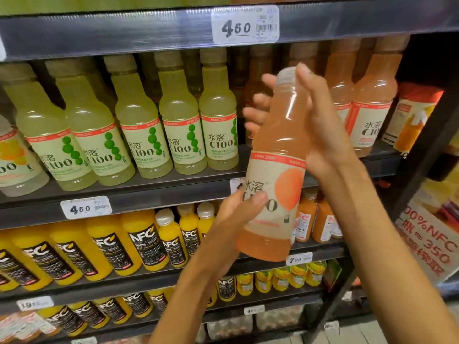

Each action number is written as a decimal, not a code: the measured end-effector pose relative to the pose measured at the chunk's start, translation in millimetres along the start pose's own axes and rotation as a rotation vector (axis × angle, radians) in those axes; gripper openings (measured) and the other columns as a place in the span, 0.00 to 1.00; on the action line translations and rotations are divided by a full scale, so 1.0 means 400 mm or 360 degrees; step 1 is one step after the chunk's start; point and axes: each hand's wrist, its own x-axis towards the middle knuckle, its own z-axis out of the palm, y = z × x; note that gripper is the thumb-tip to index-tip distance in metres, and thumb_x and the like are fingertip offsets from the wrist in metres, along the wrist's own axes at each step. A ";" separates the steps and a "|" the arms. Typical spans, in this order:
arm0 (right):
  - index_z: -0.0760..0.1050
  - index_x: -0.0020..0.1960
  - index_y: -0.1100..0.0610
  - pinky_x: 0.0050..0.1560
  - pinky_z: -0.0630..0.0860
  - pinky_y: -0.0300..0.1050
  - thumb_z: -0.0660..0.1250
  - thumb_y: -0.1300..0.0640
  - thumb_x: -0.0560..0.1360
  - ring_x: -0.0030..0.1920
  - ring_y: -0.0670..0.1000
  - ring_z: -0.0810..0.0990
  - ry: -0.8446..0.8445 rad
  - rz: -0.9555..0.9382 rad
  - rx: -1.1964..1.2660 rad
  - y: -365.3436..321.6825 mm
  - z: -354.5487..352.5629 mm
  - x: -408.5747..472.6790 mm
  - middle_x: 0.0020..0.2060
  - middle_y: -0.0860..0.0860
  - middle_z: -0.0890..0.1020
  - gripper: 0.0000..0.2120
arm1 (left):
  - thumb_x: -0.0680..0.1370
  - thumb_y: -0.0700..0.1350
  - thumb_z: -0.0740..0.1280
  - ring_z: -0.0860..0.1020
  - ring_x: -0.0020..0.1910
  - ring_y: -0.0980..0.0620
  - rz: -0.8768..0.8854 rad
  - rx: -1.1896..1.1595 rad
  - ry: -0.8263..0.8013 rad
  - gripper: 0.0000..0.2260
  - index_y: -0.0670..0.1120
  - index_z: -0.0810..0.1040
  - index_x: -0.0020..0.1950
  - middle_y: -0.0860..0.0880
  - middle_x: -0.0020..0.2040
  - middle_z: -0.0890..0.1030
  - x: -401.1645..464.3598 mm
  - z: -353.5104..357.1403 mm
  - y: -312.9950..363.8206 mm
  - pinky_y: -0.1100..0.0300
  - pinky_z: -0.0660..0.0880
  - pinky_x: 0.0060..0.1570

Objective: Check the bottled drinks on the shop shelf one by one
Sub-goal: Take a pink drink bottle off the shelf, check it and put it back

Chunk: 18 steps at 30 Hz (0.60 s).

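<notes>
- Two bare hands hold one clear plastic bottle of pinkish-orange drink [273, 175] in front of the shop shelves, its white cap tilted up and slightly right, its cream label with an orange circle facing you.
- Your left hand [238, 214] grips the lower part of that bottle: the thumb lies across the printed label and the other fingers curl round behind, out of sight.
- Your right hand [320, 125] holds the upper part; its fingers wrap the neck and shoulder from the far side, with fingertips [255, 115] showing past the bottle's left edge, and one finger reaches up beside the cap.
- The bottle is off the shelf, held in the air before the dark metal shelf edge [149, 194] of the second tier.
- Behind it, on that tier, stands a row of pale green-yellow bottles with green-dotted labels [139, 125] to the left, and matching pinkish-orange bottles [370, 100] to the right.
- One tier lower you have yellow juice bottles with black labels [146, 242], and small orange bottles [308, 219] just right of the held bottle's base.
- White price tags reading 4.50 [244, 26] sit on the shelf edges.
</notes>
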 end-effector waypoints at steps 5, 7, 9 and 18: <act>0.70 0.54 0.57 0.37 0.78 0.45 0.61 0.48 0.79 0.31 0.50 0.79 0.0011 0.0016 -0.0033 0.032 0.003 -0.020 0.32 0.51 0.79 0.12 | 0.69 0.66 0.68 0.81 0.55 0.47 -0.0091 0.0040 0.0069 0.32 0.48 0.75 0.66 0.46 0.57 0.83 -0.036 -0.010 -0.014 0.50 0.78 0.56; 0.71 0.53 0.56 0.35 0.79 0.44 0.64 0.49 0.79 0.32 0.50 0.81 0.0171 -0.0006 -0.0221 0.038 0.005 -0.024 0.32 0.51 0.80 0.11 | 0.72 0.65 0.64 0.81 0.56 0.51 -0.0063 0.0139 0.0153 0.27 0.51 0.76 0.65 0.49 0.56 0.83 -0.044 -0.013 -0.009 0.56 0.78 0.53; 0.73 0.50 0.54 0.34 0.80 0.44 0.65 0.48 0.78 0.34 0.50 0.83 0.0222 0.0006 -0.0345 0.045 0.012 -0.023 0.32 0.51 0.81 0.10 | 0.72 0.65 0.63 0.82 0.53 0.52 -0.0053 0.0192 0.0220 0.23 0.54 0.78 0.61 0.50 0.54 0.84 -0.049 -0.001 -0.008 0.60 0.79 0.49; 0.69 0.53 0.58 0.43 0.81 0.47 0.57 0.42 0.79 0.37 0.52 0.83 0.0006 0.0259 0.0216 0.062 0.021 -0.049 0.34 0.54 0.81 0.18 | 0.72 0.68 0.62 0.82 0.40 0.46 -0.0295 -0.0594 -0.0207 0.33 0.42 0.77 0.63 0.41 0.48 0.82 -0.076 0.029 0.001 0.54 0.79 0.42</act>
